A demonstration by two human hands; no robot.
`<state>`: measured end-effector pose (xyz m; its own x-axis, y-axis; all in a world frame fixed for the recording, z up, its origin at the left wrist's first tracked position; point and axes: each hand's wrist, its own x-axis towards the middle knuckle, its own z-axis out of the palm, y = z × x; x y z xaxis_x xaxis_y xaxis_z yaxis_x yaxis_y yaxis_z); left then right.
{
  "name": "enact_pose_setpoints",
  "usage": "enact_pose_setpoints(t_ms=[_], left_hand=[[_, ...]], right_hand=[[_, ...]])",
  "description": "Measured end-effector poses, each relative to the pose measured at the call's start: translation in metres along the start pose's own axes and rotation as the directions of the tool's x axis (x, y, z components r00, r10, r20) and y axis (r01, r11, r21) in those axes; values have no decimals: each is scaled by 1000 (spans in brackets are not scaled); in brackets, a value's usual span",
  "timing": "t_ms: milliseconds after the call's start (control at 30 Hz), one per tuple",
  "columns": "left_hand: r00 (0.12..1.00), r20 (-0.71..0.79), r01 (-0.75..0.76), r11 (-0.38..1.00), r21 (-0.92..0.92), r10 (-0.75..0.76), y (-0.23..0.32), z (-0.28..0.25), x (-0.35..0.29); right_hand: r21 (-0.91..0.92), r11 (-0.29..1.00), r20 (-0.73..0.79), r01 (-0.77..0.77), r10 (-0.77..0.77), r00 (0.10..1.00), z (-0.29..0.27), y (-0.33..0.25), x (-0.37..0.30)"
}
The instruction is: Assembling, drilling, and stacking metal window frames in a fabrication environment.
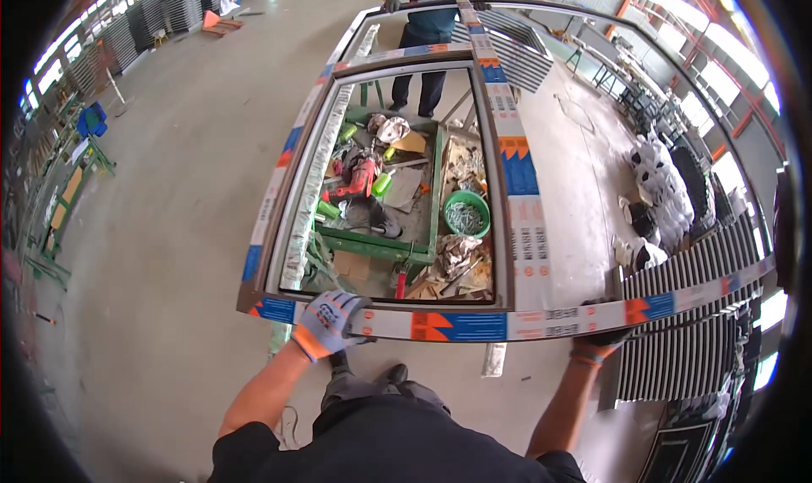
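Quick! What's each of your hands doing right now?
Left hand: closed, holding the near edge of the frame.
Right hand: closed, holding the same edge, grip partly hidden.

1. Along the bottom rail (554,323) of the frame (523,216), the protective tape (470,326) is printed with blue blocks, orange arrow-like shapes, small reddish lettering, round marks and rows of dark characters.
2. The same pattern is repeated on the middle upright (519,172), where fine pale lines are set on the blue.
3. On the left upright (272,200), coloured blocks are seen, but the small print cannot be made out.
4. Dark lettering is borne, blurred, on the grey back of the left glove (328,317).
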<state>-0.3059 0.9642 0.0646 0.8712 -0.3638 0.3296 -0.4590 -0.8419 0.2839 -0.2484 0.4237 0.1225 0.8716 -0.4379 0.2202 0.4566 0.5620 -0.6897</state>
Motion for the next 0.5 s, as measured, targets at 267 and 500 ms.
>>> enact_pose_setpoints(t_ms=[267, 500], left_hand=[[931, 363, -83, 989, 124, 32, -58, -11, -15], [901, 432, -103, 979, 177, 17, -57, 2, -13]], right_hand=[[322, 879, 254, -352, 278, 926, -70, 140, -80], [489, 747, -634, -450, 659, 406, -132, 195, -87]])
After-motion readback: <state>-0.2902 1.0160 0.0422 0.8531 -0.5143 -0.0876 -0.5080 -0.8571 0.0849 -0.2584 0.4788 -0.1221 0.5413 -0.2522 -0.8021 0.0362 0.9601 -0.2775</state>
